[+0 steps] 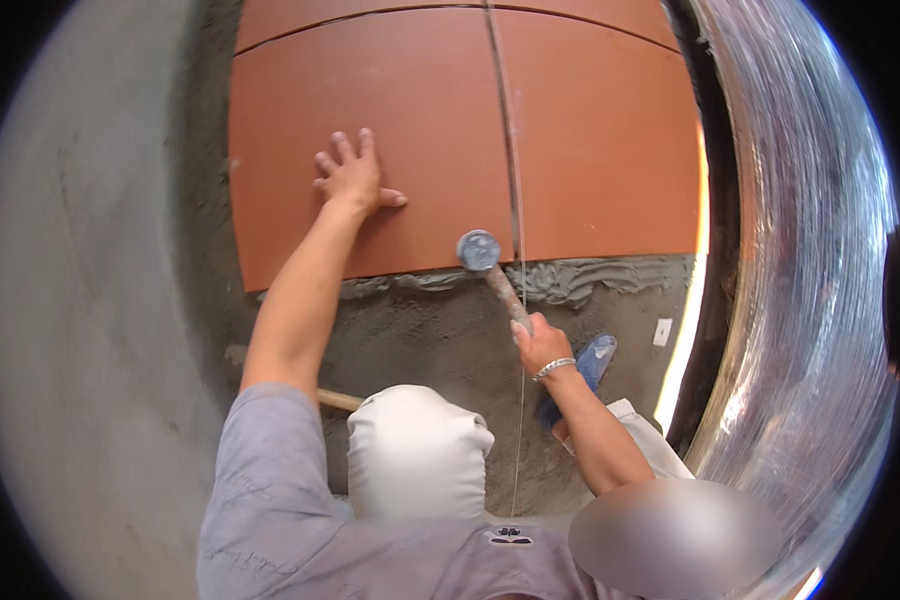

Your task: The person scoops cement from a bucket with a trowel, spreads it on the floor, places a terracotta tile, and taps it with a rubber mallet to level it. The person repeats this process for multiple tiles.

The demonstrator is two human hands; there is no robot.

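Note:
A large reddish-orange floor tile [420,110] lies in front of me, its near edge on grey mortar [425,278]. My left hand [352,183] rests on that tile with its fingers spread and holds nothing. In my right hand [543,346] is the handle of a mallet [479,250], which has a round, grey, worn head. The head is over the tile's near right corner; whether it touches the surface I cannot tell. A second tile [605,150] of the same colour lies to the right, across a narrow joint.
A thin string [522,400] runs lengthwise along the joint and over the mortar bed. A grey wall [80,300] stands left; shiny plastic wrapping [800,200] curves along the right. A blue shoe [597,362] is beside my right wrist, and a wooden handle [338,400] lies near my knee.

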